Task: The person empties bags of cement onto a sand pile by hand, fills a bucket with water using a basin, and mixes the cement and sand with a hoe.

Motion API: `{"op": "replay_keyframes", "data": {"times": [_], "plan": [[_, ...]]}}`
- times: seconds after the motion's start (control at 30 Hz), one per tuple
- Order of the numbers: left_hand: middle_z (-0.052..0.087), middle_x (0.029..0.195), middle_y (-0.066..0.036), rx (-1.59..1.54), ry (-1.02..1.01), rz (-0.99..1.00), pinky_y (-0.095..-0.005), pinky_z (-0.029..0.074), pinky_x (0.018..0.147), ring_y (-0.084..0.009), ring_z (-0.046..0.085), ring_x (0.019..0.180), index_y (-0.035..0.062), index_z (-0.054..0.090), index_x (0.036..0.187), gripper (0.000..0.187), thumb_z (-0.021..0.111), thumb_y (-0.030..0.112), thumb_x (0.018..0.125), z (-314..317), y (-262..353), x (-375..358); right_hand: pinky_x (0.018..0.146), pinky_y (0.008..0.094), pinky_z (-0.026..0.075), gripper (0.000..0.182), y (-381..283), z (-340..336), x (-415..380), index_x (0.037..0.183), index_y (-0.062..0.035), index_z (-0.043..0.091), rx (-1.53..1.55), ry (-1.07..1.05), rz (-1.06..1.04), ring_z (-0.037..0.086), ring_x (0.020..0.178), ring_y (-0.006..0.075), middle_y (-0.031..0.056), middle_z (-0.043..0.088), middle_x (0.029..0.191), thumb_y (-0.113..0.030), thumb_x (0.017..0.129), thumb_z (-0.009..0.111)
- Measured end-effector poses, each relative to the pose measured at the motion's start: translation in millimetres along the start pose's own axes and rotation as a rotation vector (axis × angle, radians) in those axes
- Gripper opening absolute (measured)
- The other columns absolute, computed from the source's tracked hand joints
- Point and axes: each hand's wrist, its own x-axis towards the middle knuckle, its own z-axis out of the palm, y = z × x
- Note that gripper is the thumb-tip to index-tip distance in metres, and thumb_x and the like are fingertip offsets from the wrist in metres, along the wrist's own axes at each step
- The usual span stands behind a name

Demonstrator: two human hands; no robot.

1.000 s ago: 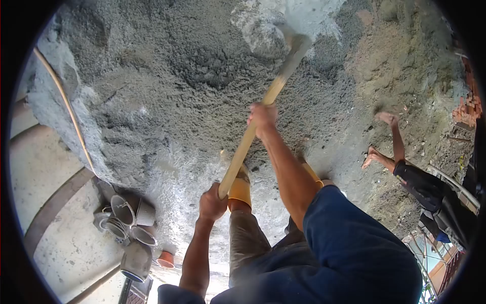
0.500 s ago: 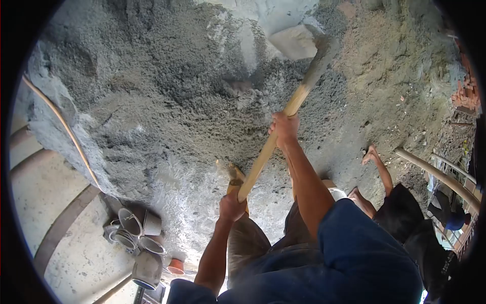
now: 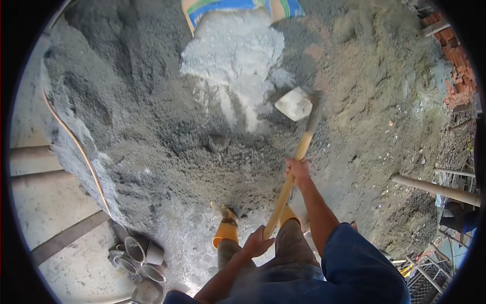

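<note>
A long wooden-handled hoe (image 3: 282,205) runs slantwise up from my waist over the grey mix. My left hand (image 3: 258,243) grips the handle's near end. Farther up the shaft, my right hand (image 3: 298,169) is wrapped round it. The pale, dusty hoe blade (image 3: 294,104) is at the far end, close over the grey sand mix (image 3: 177,137). Just beyond it to the left lies a heap of light grey powder (image 3: 235,50), spilling from an open bag (image 3: 223,7) with blue and green print.
My yellow boots (image 3: 226,232) stand in the grey mix. Several buckets (image 3: 134,249) cluster at the lower left, near a thin hose (image 3: 76,137). Stacked red bricks (image 3: 458,71) line the right edge; a pole (image 3: 435,189) juts in below them.
The view has tilted up, bringing the bag and more powder in. Both hands and the hoe appear lower in view. A person's bare legs at the right have mostly left the view.
</note>
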Motion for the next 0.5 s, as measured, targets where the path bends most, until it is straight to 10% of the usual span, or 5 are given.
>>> {"op": "replay_keyframes", "data": {"times": [0.1,0.2,0.27,0.33,0.5], "plan": [[0.06,0.079,-0.006,-0.511,-0.263,0.125,-0.0275,0.049,0.059,-0.0122,0.06,0.069,0.0051,0.048,0.11,0.031,0.063,0.026,0.092,-18.5,90.4,17.0,0.044,0.0353,0.044,0.017,-90.2,-66.7,5.3,0.072,-0.0055,0.054,-0.21,-0.01,-0.001,0.051,0.047,0.0181,0.0044,0.05,0.058,-0.011,0.082,0.068],[0.059,0.081,0.0,-0.563,-0.087,0.132,-0.0249,0.047,0.061,-0.0071,0.056,0.074,0.0077,0.05,0.106,0.022,0.06,0.022,0.094,-39.9,114.1,2.3,0.045,0.0367,0.045,0.029,-176.9,-154.0,8.2,0.061,-0.0083,0.052,-0.364,-0.178,-0.081,0.055,0.046,0.0217,0.006,0.051,0.053,-0.017,0.085,0.065],[0.065,0.085,-0.005,-0.166,0.146,0.222,-0.0313,0.051,0.068,-0.0158,0.064,0.078,0.0112,0.057,0.102,0.02,0.061,0.028,0.091,-39.8,36.6,10.0,0.044,0.0345,0.045,0.019,-219.9,-208.8,10.0,0.069,-0.0066,0.054,-0.44,-0.206,-0.007,0.056,0.047,0.0207,0.0052,0.051,0.054,-0.011,0.086,0.06],[0.069,0.093,-0.011,0.29,0.265,-0.1,-0.0388,0.051,0.077,-0.0334,0.065,0.09,0.0183,0.062,0.1,0.028,0.061,0.041,0.084,-74.4,66.7,-47.1,0.039,0.0244,0.04,0.013,-238.8,-248.4,20.8,0.077,-0.009,0.049,-0.245,-0.089,0.185,0.048,0.045,0.0131,0.0006,0.048,0.057,-0.004,0.087,0.055],[0.069,0.084,-0.008,0.12,0.288,-0.26,-0.0363,0.052,0.075,-0.0211,0.067,0.079,0.0099,0.065,0.096,0.029,0.066,0.036,0.083,-92.6,1.6,-103.5,0.037,0.0217,0.035,0.019,-216.5,-337.6,29.4,0.068,-0.0135,0.043,0.152,-0.182,0.381,0.042,0.043,0.0094,-0.0032,0.042,0.054,-0.007,0.084,0.05]]}}
